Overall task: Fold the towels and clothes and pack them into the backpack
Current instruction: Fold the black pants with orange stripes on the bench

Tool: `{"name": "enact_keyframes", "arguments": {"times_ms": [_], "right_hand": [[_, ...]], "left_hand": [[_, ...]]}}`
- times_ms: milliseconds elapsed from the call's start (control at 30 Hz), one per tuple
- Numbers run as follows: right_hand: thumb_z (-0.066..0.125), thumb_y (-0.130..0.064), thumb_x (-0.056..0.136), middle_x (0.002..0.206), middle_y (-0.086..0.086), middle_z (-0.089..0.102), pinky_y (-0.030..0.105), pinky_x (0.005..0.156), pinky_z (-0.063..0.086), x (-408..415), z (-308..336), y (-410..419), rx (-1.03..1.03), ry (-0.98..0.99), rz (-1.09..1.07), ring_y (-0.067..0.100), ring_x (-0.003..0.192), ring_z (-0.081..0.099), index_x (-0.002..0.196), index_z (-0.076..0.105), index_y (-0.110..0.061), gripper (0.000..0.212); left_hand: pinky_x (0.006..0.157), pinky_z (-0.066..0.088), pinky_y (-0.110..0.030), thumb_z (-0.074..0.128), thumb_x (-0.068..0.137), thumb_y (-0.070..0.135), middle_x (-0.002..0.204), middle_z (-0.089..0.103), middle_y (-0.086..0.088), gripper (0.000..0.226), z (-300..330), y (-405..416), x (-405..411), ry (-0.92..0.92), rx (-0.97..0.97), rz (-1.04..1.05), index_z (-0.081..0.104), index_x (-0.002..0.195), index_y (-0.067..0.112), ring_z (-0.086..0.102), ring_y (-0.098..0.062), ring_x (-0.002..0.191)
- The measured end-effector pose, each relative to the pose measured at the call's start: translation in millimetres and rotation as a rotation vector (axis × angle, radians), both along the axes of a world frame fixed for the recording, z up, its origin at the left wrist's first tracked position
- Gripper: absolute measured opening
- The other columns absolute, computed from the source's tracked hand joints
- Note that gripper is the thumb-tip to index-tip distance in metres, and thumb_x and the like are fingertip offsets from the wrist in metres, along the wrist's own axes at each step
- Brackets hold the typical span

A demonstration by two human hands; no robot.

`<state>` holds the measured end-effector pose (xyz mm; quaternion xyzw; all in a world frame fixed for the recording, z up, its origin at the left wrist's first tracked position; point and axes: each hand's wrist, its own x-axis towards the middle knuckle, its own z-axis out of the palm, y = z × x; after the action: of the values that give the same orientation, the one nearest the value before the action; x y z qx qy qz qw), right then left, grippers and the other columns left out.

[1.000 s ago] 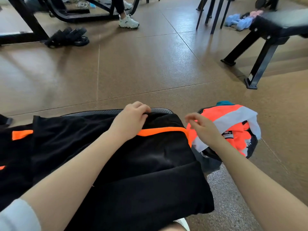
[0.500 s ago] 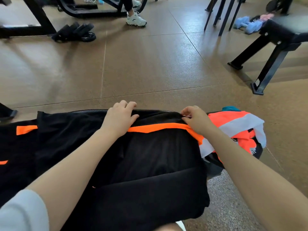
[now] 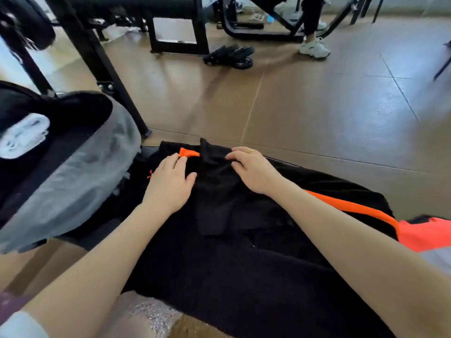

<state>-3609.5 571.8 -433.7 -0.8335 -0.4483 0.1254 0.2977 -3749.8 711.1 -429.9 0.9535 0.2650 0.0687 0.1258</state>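
Observation:
A black garment with an orange stripe lies spread over a black padded bench in front of me. My left hand presses flat on its far left part, fingertips beside a small orange tab. My right hand sits just to the right, fingers and thumb curled on a raised fold of the black cloth. A grey and black backpack stands at the left, against the bench end. An orange and grey garment lies at the right edge, partly cut off.
A black metal gym frame rises behind the backpack. Black gear lies on the brown floor farther back, near a person's white shoe. Open floor stretches beyond the bench.
My view has swung left, bringing the backpack into sight. Both hands have moved left along the black garment, from its orange stripe to the end near the orange tab.

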Motion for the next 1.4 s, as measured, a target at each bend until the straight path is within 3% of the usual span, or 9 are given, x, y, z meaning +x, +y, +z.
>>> {"name": "enact_keyframes", "arguments": {"times_ms": [133, 300, 600, 800, 933, 1100, 1233, 1300, 1400], "right_hand": [[0.034, -0.051, 0.095, 0.158, 0.001, 0.0, 0.038, 0.118, 0.003, -22.1, -14.2, 44.9, -0.337, -0.22, 0.179, 0.018, 0.145, -0.002, 0.15, 0.01, -0.015, 0.069], [0.019, -0.059, 0.093, 0.158, 0.0, -0.006, 0.039, 0.117, -0.002, -50.3, -39.1, 53.8, -0.405, -0.363, 0.143, 0.015, 0.145, -0.006, 0.15, 0.001, -0.015, 0.074], [0.023, -0.042, 0.1, 0.158, 0.0, 0.005, 0.036, 0.117, -0.001, -64.0, -31.1, 91.7, -0.26, -0.237, 0.165, 0.014, 0.145, 0.0, 0.149, 0.016, -0.014, 0.056], [0.042, -0.025, 0.098, 0.154, 0.0, 0.024, 0.031, 0.118, 0.005, -69.7, 11.0, -19.0, 0.009, -0.196, 0.054, 0.015, 0.144, 0.013, 0.142, 0.035, -0.016, 0.045], [0.05, -0.021, 0.094, 0.15, 0.007, 0.033, 0.041, 0.116, 0.019, -57.4, -2.7, -124.5, -0.135, -0.248, -0.215, 0.023, 0.141, 0.026, 0.137, 0.044, -0.012, 0.044], [0.061, -0.009, 0.082, 0.124, 0.013, 0.059, 0.044, 0.094, 0.045, -28.6, -29.6, -213.7, -0.163, -0.346, -0.6, 0.036, 0.11, 0.056, 0.114, 0.063, -0.008, 0.031], [0.054, -0.014, 0.089, 0.118, 0.012, 0.06, 0.041, 0.093, 0.041, -6.3, -36.4, -223.7, -0.077, -0.297, -0.741, 0.035, 0.109, 0.052, 0.116, 0.061, -0.009, 0.029], [0.053, -0.016, 0.088, 0.116, 0.009, 0.061, 0.039, 0.091, 0.038, 6.4, -39.6, -227.5, -0.13, -0.36, -0.744, 0.033, 0.11, 0.049, 0.115, 0.062, -0.013, 0.029], [0.056, -0.02, 0.086, 0.103, 0.008, 0.063, 0.038, 0.085, 0.037, 23.8, -37.7, -240.4, -0.207, -0.458, -0.638, 0.033, 0.104, 0.052, 0.102, 0.066, -0.015, 0.02]], "left_hand": [[0.117, 0.003, -0.038, 0.027, 0.095, 0.052, 0.157, -0.002, -0.004, 0.066, -15.9, 17.4, -20.3, 0.165, -0.073, -0.047, 0.009, 0.149, 0.019, -0.003, -0.019, 0.144], [0.116, -0.001, -0.034, 0.013, 0.089, 0.065, 0.157, -0.003, -0.003, 0.079, -38.6, 28.8, -34.3, 0.26, 0.096, -0.043, 0.003, 0.149, 0.015, -0.005, -0.017, 0.144], [0.116, 0.004, -0.034, 0.022, 0.096, 0.05, 0.157, 0.001, -0.008, 0.07, -28.6, 48.1, -51.1, 0.275, 0.148, 0.025, 0.001, 0.148, 0.009, 0.001, -0.02, 0.144], [0.116, 0.012, -0.033, 0.036, 0.097, 0.015, 0.153, 0.021, -0.014, 0.051, 8.5, -33.2, -28.5, -0.112, 0.079, -0.285, 0.024, 0.144, 0.002, 0.015, -0.024, 0.143], [0.114, 0.007, -0.026, 0.036, 0.099, 0.026, 0.154, 0.019, -0.009, 0.051, 10.6, -116.1, 9.5, -0.106, -0.003, -0.586, 0.024, 0.145, 0.006, 0.013, -0.02, 0.143], [0.114, 0.018, -0.033, 0.037, 0.099, 0.013, 0.154, 0.018, -0.011, 0.051, -17.3, -164.5, 54.7, 0.022, 0.113, -0.659, 0.021, 0.147, 0.012, 0.018, -0.026, 0.141], [0.082, 0.043, -0.043, 0.043, 0.093, 0.005, 0.132, 0.047, -0.018, 0.046, -28.4, -172.0, 71.4, 0.032, 0.235, -0.617, 0.04, 0.139, 0.012, 0.05, -0.036, 0.109], [0.057, 0.039, -0.036, 0.061, 0.081, 0.001, 0.096, 0.062, -0.017, 0.029, -27.6, -173.8, 81.7, -0.018, 0.339, -0.622, 0.063, 0.109, 0.006, 0.057, -0.035, 0.074], [0.051, 0.029, -0.031, 0.071, 0.069, 0.001, 0.068, 0.057, -0.011, 0.013, -20.3, -176.8, 97.3, -0.056, 0.449, -0.604, 0.063, 0.078, 0.006, 0.054, -0.031, 0.058]]}}
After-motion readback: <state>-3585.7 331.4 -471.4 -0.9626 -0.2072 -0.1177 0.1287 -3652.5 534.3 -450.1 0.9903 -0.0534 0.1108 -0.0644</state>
